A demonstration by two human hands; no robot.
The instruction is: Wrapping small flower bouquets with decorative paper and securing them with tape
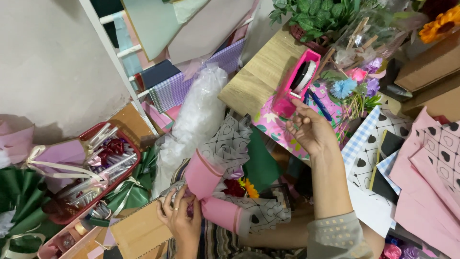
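Crowded craft corner, wrapping sheets everywhere. Left hand (181, 218) fingers pinching pink paper bouquet (218, 192) at lap: light, crushable, best held low. Right hand (310, 129) fingers loosely curled at pink tape dispenser (294, 81) on wooden counter (258, 76).

- Left hand (179, 218): bare, one thin ring on a finger.
- Right hand (309, 129): bare, no ring visible.
- Right forearm bare; grey sleeve (335, 237) with fine pale dots, pushed up near elbow.

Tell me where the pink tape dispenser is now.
The pink tape dispenser stands on the wooden board, upper middle, just above the right hand.
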